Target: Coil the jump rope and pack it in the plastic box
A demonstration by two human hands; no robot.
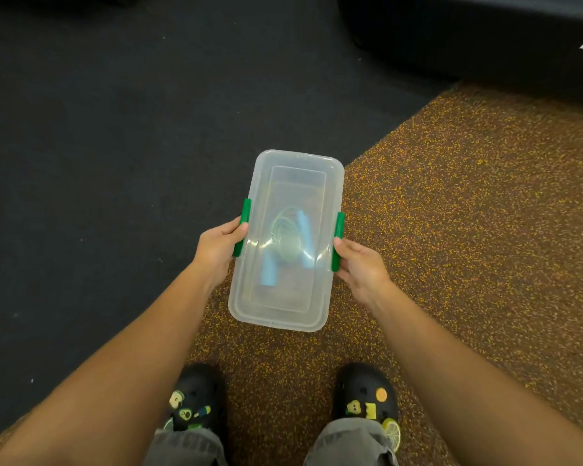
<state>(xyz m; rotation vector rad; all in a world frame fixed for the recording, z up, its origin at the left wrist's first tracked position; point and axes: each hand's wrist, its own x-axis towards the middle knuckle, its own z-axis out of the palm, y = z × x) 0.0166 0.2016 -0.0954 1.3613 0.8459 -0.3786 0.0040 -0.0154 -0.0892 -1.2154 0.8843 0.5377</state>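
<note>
Head view, top-down. Floor (pixel 485 213) is two surfaces: dark matte carpet-like area on the left, speckled brown-yellow rubber granulate on the right, meeting on a diagonal seam. Black bulky object (pixel 485 35) at top right, glossy, can't tell what it is.

Plastic box (pixel 285 240): translucent, rectangular, rounded corners, lid (pixel 298 183) on with a raised inner panel. Held in the air above the rubber floor, long axis pointing away from the person. Green clips (pixel 242 227) on both long sides, both lying flat against the walls.

Left hand (pixel 216 250) grip: closed on the left long edge, thumb on the lid by the clip, fingers under and hidden. Right hand (pixel 359 267) grip: closed on the right long edge, thumb tip touching the right clip.

Jump rope (pixel 285 240) sits inside the box, between the two grips, seen blurred through the lid: pale green cord in a round coil, two light-blue cylindrical handles beside it, one angled toward the near-left corner.

Black clogs (pixel 367 395) with small charms below, grey trouser cuffs.
</note>
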